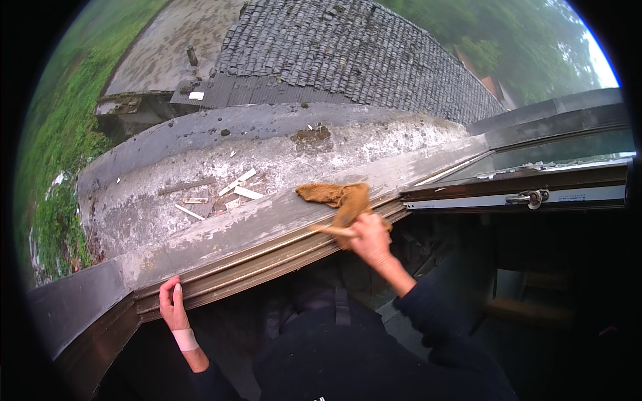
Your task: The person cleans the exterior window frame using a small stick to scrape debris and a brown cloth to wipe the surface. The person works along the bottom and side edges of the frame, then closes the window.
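My right hand (370, 239) grips a brown cloth (351, 200) together with what looks like a thin wooden stick (331, 230). Part of the cloth lies on the grey concrete sill (261, 215), and the rest hangs over the metal window track (251, 263). Near the track's left corner, the fingers of my left hand (173, 303) rest against its edge, with no object seen in them. A pale band (185, 340) wraps the left wrist. How the right fingers close around the stick is partly hidden by the hand.
An open window sash (476, 200) with a metal latch (531, 198) stands at the right. Outside the sill, a concrete ledge (150, 188) holds broken white strips (238, 181) and debris. A tiled roof (321, 45) lies beyond. Dark room space surrounds my body.
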`<state>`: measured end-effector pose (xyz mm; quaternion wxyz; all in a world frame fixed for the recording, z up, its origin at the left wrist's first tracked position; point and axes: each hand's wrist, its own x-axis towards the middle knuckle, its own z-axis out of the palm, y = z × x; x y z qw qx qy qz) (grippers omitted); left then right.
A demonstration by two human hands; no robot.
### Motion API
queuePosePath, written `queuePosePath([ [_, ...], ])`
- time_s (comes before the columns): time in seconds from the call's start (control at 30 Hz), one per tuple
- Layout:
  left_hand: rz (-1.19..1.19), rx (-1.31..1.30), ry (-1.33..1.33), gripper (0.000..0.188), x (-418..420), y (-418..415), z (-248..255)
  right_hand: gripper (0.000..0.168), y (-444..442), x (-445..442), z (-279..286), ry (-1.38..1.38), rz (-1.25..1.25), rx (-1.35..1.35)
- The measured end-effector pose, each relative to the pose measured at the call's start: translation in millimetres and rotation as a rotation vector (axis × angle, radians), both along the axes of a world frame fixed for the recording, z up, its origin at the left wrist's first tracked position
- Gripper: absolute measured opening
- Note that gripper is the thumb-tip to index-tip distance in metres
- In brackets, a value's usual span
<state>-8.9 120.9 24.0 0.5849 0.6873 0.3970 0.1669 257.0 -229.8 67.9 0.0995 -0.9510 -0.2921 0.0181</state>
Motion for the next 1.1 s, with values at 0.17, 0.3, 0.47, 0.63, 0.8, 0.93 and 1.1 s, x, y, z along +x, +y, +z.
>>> queuePosePath([
  [0.17, 0.030, 0.026, 0.013, 0.015, 6.4, -2.7, -1.9, 0.015, 99.2, -68.5, -1.5, 0.326, 0.236, 0.198],
  [0.3, 0.008, 0.131, 0.068, 0.015, 6.9, -5.0, 3.0, 0.021, 97.4, -53.9, 6.3, 0.391, 0.334, 0.123],
  [0.47, 0.031, 0.170, 0.088, 0.014, 3.6, -6.8, 2.0, 0.013, -7.9, 23.2, 14.3, 0.146, 0.135, -0.306],
  [0.63, -0.002, 0.099, 0.093, 0.016, 4.9, -6.8, 9.8, 0.014, -62.8, 56.2, 16.2, -0.040, 0.130, -0.320],
  [0.8, 0.116, -0.198, -0.206, 0.023, -3.2, -18.0, 49.2, 0.015, -6.4, 27.2, 10.7, 0.239, 0.214, -0.216],
  [0.93, 0.209, -0.282, -0.307, 0.025, -24.1, -33.2, 67.5, 0.020, 91.5, -34.5, 5.5, 0.366, 0.392, -0.184],
  [1.1, 0.432, -0.492, -0.438, 0.024, -36.3, -58.4, 81.2, 0.016, 196.8, -109.4, -20.8, 0.486, 0.624, 0.088],
])
